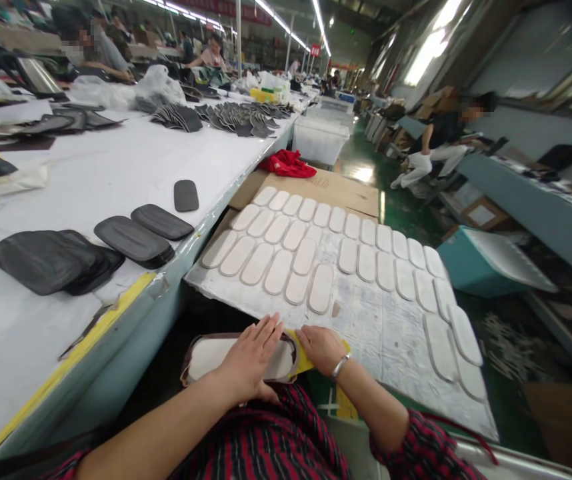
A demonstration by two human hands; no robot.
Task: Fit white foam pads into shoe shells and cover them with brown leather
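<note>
Just in front of my lap is an elongated rounded piece (210, 358) with a white oval face and a dark brown, raised edge. My left hand (251, 357) lies across its face, fingers stretched out and pressed flat. At the right end of this piece, my right hand (322, 348) has its fingers curled over a flat yellow piece (305, 361), whose exact kind is hard to make out. The yellow piece touches the rim there. Beyond my hands, a whitish board (366, 340) carries rows of white oval pads (277, 271) with thin dark outlines.
On the white table (116, 153) at left lie dark oval pads (39, 261), some stacked, and one small dark pad (187, 195). Cardboard (331, 190) and a red cloth (290, 164) sit past the board. A teal bin (486, 257) stands right; people sit farther away.
</note>
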